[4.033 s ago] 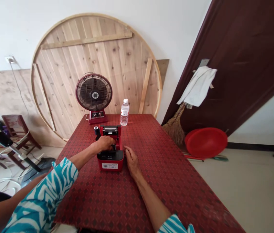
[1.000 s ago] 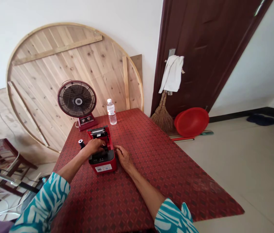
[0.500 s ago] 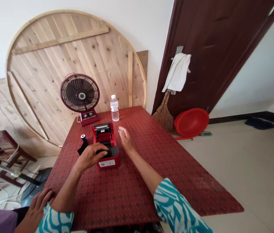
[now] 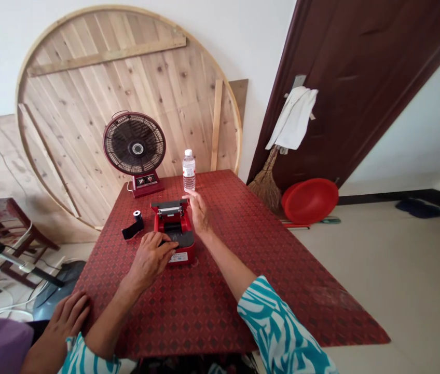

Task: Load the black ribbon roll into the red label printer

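Observation:
A red and black label printer point(image 4: 183, 240) stands on the table with its hinged lid point(image 4: 170, 209) raised and tilted. My left hand point(image 4: 150, 255) presses on the printer's front left, its fingers bent over the black top. My right hand point(image 4: 200, 212) has its fingers at the right edge of the lid; their exact hold is partly hidden. Left of the printer, a small dark roll point(image 4: 138, 216) with a white core stands with a black strip trailing from it.
A fan point(image 4: 137, 149) and a water bottle point(image 4: 189, 174) stand at the back of the red patterned table point(image 4: 282, 291). Another person's hand point(image 4: 66, 317) rests at the left edge. A broom point(image 4: 265, 182) and red basin point(image 4: 310, 201) are by the door.
My right hand has moved from beside the printer to the lid's edge. The lid has tipped somewhat forward. My left hand stays on the printer, and the view has shifted slightly.

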Demonstrator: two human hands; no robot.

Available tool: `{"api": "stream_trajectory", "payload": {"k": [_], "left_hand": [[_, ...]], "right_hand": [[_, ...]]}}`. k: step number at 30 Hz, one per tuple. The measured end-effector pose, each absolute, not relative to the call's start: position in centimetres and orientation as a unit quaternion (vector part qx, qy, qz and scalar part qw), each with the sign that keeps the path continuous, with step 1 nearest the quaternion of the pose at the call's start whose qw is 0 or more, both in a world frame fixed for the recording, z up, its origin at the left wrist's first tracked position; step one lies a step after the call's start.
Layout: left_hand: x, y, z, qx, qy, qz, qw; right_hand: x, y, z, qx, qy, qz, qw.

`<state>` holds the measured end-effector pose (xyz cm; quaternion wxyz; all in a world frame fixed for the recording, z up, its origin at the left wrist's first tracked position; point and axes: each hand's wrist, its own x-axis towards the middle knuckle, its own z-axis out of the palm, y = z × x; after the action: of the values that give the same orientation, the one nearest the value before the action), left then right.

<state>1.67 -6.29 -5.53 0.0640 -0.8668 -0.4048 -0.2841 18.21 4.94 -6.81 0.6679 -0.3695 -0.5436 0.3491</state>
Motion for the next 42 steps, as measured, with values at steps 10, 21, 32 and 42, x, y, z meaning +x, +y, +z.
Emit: {"api": "stream_trajectory", "payload": {"k": [10,21,32,42], "left_hand": [[1.1,-6.5,-5.9,-0.859,-0.414,-0.290,0.075],[0.1,-6.3,-6.3,-0.799,-0.526,-0.273,0.096],[-1.2,-6.1,-7.9,-0.774,-0.510,-0.374,0.030],[-3.5,-5.2,-8.2,-0.674,-0.556,-0.484,-0.045]], "right_hand": [[19.2,-1.3,-10.5,-0.364,-0.636,0.278,0.621],[19.9,-1.6,-12.0,-0.363,-0.686,0.214,0.593],[20.5,-2.8,-8.7,-0.379,-0.659,0.208,0.615],[20.7,-11.1,5.9,-0.087,-0.643,0.336,0.683]]}}
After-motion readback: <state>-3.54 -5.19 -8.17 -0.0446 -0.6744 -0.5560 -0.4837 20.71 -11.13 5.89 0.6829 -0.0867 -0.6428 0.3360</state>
